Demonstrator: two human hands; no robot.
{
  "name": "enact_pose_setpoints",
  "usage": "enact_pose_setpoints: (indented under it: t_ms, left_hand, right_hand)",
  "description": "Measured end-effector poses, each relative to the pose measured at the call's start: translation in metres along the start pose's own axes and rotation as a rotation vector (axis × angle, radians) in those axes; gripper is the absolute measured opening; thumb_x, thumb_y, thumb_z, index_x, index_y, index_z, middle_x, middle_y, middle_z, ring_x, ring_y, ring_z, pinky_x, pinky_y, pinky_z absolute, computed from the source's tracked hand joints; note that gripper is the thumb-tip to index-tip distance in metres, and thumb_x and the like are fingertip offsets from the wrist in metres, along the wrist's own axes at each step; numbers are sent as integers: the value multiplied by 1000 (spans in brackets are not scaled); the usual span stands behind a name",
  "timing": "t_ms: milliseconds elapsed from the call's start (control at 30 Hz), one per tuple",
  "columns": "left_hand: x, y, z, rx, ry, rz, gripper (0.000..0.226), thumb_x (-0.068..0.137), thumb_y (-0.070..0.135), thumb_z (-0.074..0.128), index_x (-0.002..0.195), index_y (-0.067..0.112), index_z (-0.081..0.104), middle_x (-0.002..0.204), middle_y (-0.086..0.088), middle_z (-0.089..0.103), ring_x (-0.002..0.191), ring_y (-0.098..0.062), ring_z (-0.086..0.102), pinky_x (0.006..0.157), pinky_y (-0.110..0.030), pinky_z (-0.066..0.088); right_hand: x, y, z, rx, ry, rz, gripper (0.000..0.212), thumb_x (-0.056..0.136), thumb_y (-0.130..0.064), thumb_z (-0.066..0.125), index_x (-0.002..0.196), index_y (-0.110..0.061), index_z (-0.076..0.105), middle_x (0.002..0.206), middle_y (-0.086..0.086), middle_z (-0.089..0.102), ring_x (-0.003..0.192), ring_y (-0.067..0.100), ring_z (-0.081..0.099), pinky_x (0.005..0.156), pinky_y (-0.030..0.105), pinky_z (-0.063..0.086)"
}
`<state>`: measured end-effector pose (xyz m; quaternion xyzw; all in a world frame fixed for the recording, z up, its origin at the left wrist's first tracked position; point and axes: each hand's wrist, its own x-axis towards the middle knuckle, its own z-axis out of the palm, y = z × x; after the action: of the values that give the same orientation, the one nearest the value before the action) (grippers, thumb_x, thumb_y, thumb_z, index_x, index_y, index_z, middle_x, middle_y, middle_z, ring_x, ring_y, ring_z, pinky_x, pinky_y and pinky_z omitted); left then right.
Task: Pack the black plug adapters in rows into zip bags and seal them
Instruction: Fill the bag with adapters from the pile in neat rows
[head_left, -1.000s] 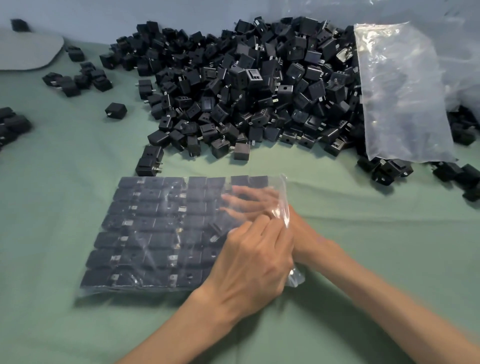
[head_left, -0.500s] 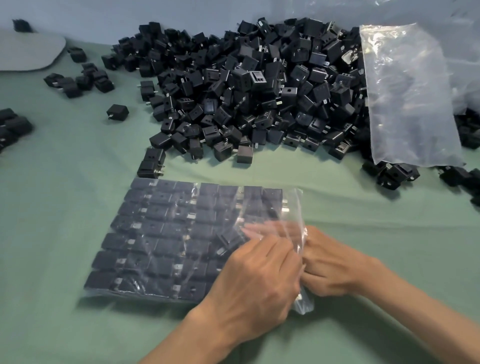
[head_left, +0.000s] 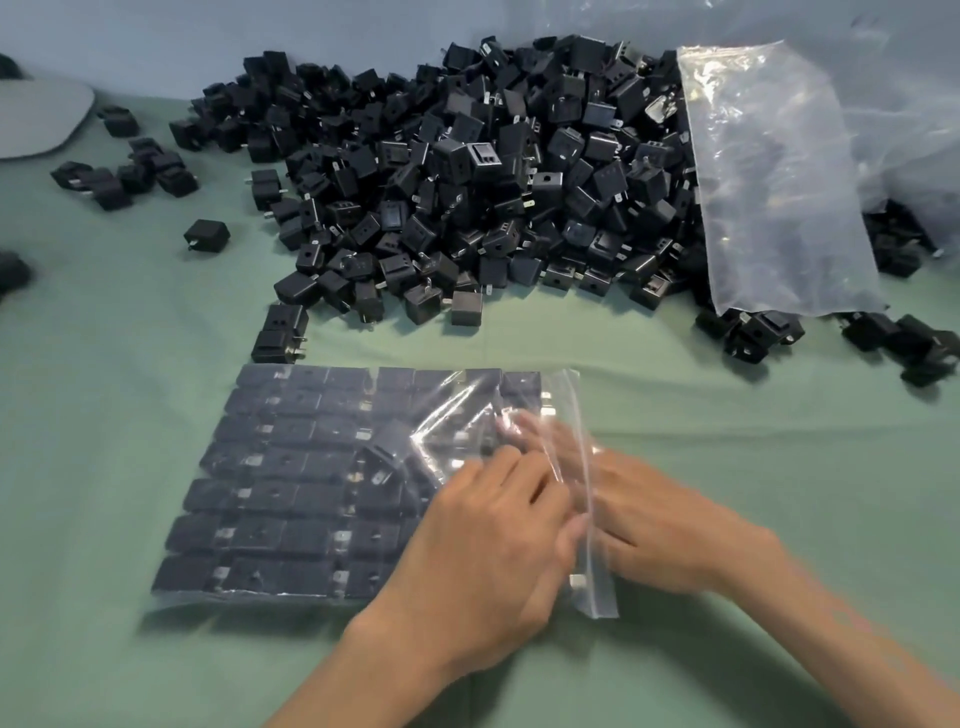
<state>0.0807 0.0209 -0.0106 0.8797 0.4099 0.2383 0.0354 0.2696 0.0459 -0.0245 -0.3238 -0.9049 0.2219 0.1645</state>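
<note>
A packing workbench: green cloth (head_left: 104, 441) heaped with loose black adapters (head_left: 467, 182) and spare zip bags (head_left: 779, 182)

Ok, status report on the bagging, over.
Left hand on clear zip bag at its mouth, grip unclear; right hand open, reaching inside. Black plug adapters in rows, bag unsealed. One adapter tilted out of row.

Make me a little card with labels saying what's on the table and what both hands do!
Surface: green cloth
Bag: zip bag lies flat, mouth on the right, not sealed
Inside: black plug adapters in rows; one tilted adapter out of line
Left: left hand holds the bag's top layer near the mouth
Right: right hand, fingers reach into the mouth, blurred
Behind: big pile of loose adapters, a clear bag lying on its right side, looks empty
</note>
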Motion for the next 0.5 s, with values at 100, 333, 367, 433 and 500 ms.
enact_pose_setpoints:
  t_ms: [100,333,367,433,500]
  left_hand:
    - [-4,-12,-7,66,-204,-81,44,97,46,34,125,18,51,132,-2,49,127,-21,43,102,-39,40]
    - [15,-17,-4,103,-420,-125,73,89,62,12,152,27,16,161,2,7,147,-13,-3,119,-43,3]
    - [28,-21,-3,90,-382,-137,70,90,62,15,150,26,19,159,1,14,146,-13,4,118,-43,7]
    - [67,-32,6,88,-363,-195,63,95,58,27,147,23,27,152,-2,30,141,-18,22,113,-44,19]
    - [108,-44,15,56,-500,-298,55,94,55,41,137,19,44,136,-5,47,126,-24,41,101,-41,34]
  right_hand:
    - [-31,-25,16,349,424,377,28,91,-17,53,111,-24,72,135,-10,56,125,12,52,103,25,40]
    - [-45,-66,53,280,610,746,20,79,-26,73,67,-25,57,71,-8,58,53,3,44,53,13,33]
    - [-45,-66,54,267,613,782,26,82,-18,73,65,-23,55,63,-8,56,50,4,43,52,14,34]
    - [-47,-69,54,259,572,891,33,83,-13,70,58,-22,51,56,-7,56,50,5,50,56,20,42]
    - [-46,-74,56,336,533,964,29,88,-13,64,62,-18,52,57,-3,65,58,14,65,65,32,52]
